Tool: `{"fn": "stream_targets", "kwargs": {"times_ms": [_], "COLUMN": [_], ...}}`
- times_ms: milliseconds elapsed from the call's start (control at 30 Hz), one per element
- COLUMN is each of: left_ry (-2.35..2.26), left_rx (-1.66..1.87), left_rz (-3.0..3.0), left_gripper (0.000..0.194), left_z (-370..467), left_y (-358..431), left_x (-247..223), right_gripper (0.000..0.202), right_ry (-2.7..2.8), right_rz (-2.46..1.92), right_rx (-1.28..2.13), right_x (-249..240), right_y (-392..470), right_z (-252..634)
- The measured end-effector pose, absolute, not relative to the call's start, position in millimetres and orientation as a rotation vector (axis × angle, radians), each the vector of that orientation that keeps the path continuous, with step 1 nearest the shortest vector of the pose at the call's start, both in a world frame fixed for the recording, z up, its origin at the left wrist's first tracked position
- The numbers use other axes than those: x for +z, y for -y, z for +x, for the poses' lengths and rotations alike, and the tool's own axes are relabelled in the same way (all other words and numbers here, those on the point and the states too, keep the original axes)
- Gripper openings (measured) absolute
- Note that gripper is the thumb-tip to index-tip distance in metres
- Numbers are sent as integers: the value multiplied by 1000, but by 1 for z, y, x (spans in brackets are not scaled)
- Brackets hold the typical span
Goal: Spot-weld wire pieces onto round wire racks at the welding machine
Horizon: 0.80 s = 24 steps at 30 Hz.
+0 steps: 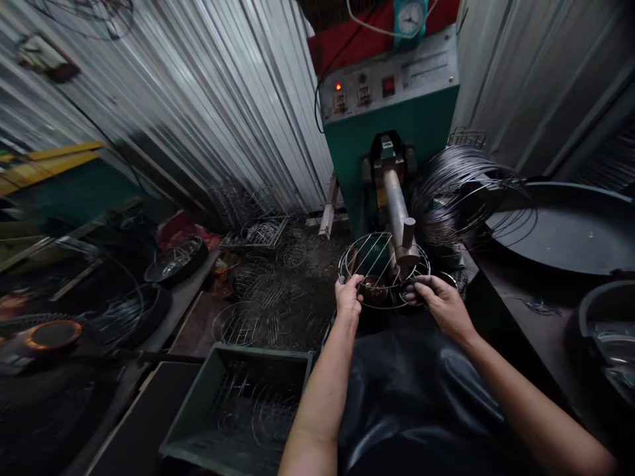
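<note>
A round wire rack (364, 264) with parallel cross wires sits under the metal arm (398, 205) of a green machine (342, 158). My left hand (350, 295) grips the rack's near left rim, thumb on top. At the near right rim, my right hand (436, 301) is closed with thumb and fingers pinched together. What lies between those fingertips is too small to make out. The arm's blunt metal head (407, 251) reaches down over the rack's right part, close to my right fingertips.
A green plastic crate (191, 403) holding wire pieces stands at lower left. Wire racks (243, 324) lie on the floor beyond it. Coiled wire (461, 185) hangs right of the machine, beside a large shallow pan (570, 231). A dark bowl (585, 317) stands at the right edge.
</note>
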State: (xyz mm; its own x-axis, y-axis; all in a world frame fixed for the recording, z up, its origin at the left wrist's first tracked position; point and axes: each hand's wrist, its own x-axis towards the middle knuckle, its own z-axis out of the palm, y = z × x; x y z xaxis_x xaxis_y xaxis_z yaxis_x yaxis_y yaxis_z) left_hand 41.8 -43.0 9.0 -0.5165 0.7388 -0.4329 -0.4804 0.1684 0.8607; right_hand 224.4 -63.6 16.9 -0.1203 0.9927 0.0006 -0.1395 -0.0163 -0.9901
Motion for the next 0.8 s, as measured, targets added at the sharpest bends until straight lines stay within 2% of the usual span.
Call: {"fn": "stream_targets", "kwargs": {"times_ms": [233,500,800], "left_ry": [-1449,-1471,-1479], "left_rx": [1558,1583,1589], "left_rz": [292,300,274], "left_gripper": [37,45,43], "left_z": [46,47,48], "left_y": [45,43,41], "left_x": [8,6,7], "right_gripper": [39,40,42], "right_ry": [1345,1293,1284], "right_rz": [-1147,-1136,-1123], "right_rx": [1306,1366,1360], "right_x": [-3,1,0], "right_y": [72,66,62], "right_z": [222,224,219]}}
